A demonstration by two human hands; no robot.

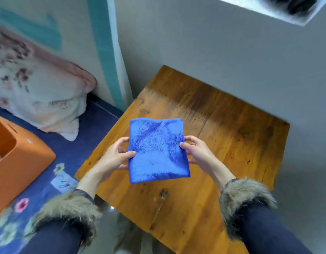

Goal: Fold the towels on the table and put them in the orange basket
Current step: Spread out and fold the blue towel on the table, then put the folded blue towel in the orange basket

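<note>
An orange basket sat on a blue flowered bedcover at the far left, cut off by the edge of the view; something pale lay inside it, too little showing to identify. A blue towel, folded into a thick, fuzzy, nearly square pad with its layered edges along the right side, was held just above a wooden table. The person's left hand pinched the towel's left edge, thumb on top, fingers curled underneath. The right hand pinched the right edge the same way. Fur-trimmed cuffs covered both wrists. A floral pillow, blurred, leaned against the wall behind the basket.
</note>
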